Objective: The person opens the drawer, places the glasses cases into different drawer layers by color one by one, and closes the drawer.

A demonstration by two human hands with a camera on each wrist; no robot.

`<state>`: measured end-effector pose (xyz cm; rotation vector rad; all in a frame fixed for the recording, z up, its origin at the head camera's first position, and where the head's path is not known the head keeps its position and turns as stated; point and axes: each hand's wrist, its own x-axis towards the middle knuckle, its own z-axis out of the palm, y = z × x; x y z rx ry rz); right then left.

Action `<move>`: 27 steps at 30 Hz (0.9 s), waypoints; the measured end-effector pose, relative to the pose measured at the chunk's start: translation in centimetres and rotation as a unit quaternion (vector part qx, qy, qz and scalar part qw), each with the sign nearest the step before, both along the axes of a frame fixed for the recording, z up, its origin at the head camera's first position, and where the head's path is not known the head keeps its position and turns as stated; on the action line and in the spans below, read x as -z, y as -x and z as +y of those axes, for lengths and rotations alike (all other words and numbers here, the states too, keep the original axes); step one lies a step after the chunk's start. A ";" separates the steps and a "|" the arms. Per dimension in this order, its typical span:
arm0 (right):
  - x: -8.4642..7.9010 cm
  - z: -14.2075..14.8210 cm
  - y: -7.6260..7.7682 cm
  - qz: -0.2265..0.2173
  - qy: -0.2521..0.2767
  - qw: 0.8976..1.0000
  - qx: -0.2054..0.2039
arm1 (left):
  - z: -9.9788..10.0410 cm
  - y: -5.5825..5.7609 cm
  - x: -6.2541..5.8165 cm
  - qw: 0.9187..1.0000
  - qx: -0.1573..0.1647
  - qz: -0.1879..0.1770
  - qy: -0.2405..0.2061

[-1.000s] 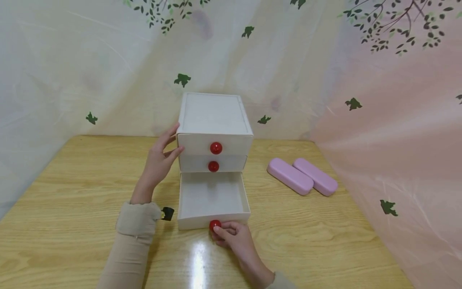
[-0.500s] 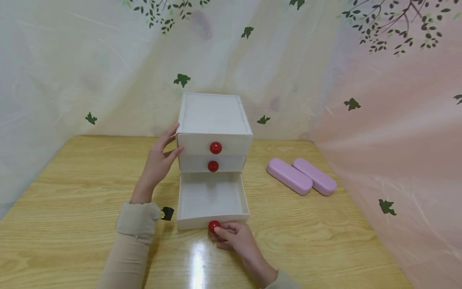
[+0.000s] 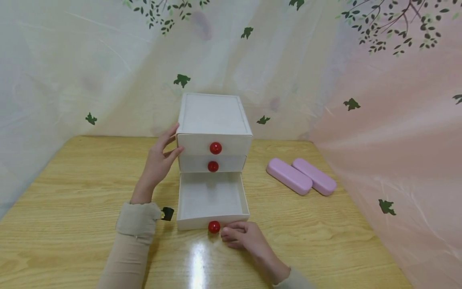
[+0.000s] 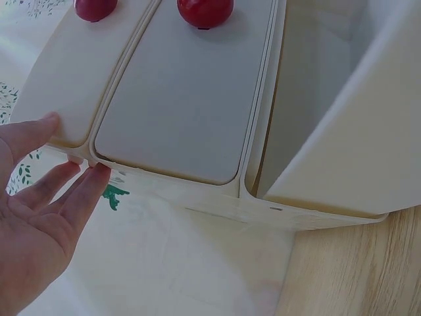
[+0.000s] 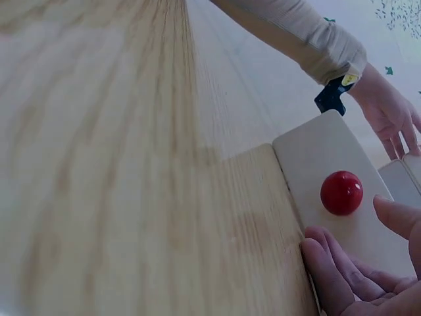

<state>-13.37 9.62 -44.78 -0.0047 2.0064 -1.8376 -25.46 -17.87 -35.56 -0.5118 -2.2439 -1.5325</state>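
A white desktop drawer cabinet point(image 3: 213, 114) stands on the wooden table, its bottom drawer point(image 3: 213, 198) pulled out with nothing visible inside. The upper two drawers are closed, each with a round red knob point(image 3: 215, 148). My left hand point(image 3: 157, 160) holds the cabinet's left front corner, thumb point(image 4: 36, 131) on the front face and fingertips against the side. Just right of the bottom drawer's red knob point(image 5: 341, 193) is my right hand point(image 3: 245, 239), holding nothing. Its thumb and fingers are apart in the right wrist view, close to the drawer front.
Two pink oblong cases point(image 3: 289, 176) lie side by side on the table point(image 3: 90, 180) to the right of the cabinet. Behind and to the right hangs a pale cloth point(image 3: 288, 60) with printed leaves. A small black piece point(image 3: 167, 213) sticks out at my left cuff.
My right hand has let go of the bottom drawer's red knob and shifted slightly right. The left hand and the drawers look unmoved.
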 end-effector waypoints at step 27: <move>-0.5 5.7 0.7 0.046 -0.059 0.994 0.080 | 0.0 0.1 0.3 1.000 0.000 0.003 -0.004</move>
